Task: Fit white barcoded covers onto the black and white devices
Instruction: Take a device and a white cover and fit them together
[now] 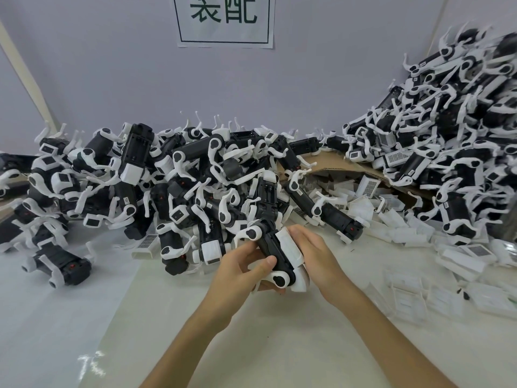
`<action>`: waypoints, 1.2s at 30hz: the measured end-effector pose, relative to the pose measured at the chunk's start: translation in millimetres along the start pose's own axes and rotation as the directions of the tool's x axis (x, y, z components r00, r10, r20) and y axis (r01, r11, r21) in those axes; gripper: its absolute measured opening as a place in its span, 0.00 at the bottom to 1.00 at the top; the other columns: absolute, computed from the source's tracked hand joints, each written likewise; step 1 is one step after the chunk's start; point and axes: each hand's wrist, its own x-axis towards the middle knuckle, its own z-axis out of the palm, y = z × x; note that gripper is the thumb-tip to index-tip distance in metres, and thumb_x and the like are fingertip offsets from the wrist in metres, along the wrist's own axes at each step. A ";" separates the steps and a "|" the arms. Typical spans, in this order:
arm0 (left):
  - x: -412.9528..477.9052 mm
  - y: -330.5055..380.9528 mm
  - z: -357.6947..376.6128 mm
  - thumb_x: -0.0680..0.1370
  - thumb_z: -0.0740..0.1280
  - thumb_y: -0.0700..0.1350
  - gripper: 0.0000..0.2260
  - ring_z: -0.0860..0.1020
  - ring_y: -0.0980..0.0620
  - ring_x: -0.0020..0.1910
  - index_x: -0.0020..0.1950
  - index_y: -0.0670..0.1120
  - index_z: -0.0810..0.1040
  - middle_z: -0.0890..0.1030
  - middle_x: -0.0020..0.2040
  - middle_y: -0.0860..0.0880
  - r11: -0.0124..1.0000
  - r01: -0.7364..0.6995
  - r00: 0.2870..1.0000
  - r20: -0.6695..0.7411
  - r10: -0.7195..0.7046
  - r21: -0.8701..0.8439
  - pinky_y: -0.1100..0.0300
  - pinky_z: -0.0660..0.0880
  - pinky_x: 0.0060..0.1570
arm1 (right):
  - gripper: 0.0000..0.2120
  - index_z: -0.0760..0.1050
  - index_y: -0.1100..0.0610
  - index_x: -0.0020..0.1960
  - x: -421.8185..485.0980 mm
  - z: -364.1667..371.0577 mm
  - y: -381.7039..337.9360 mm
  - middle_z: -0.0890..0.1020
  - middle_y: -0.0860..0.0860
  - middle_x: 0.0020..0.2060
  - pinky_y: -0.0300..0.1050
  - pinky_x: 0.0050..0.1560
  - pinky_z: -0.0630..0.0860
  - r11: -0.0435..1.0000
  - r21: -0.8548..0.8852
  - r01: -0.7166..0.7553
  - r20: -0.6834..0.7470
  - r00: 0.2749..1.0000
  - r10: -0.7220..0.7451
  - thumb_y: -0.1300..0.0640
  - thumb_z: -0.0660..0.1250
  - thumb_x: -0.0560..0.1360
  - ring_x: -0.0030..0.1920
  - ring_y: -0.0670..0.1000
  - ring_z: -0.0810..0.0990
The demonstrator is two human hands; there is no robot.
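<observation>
A single wide-angle camera, worn on the head, is looking forward and down across the table [84, 317]. Both forearms [377, 331] are showing at the bottom edge; the left hand [243, 273] and right hand [316, 256] are sitting near the lens, just below centre. The wall [112, 79] is filling the upper frame, with edges bowing outward.

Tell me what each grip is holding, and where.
The left grip holds the black and white device round its black body; the right grip holds the white cover against it.
</observation>
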 end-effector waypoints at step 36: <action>-1.8 0.6 5.3 0.81 0.68 0.43 0.11 0.85 0.46 0.49 0.62 0.44 0.80 0.85 0.56 0.47 0.994 -0.032 0.999 -0.018 0.034 0.103 0.55 0.83 0.41 | 0.16 0.71 0.53 0.44 -4.0 7.7 14.5 0.75 0.43 0.32 0.38 0.38 0.70 0.979 -0.129 0.158 0.024 0.987 -0.156 0.50 0.51 0.86 0.35 0.45 0.73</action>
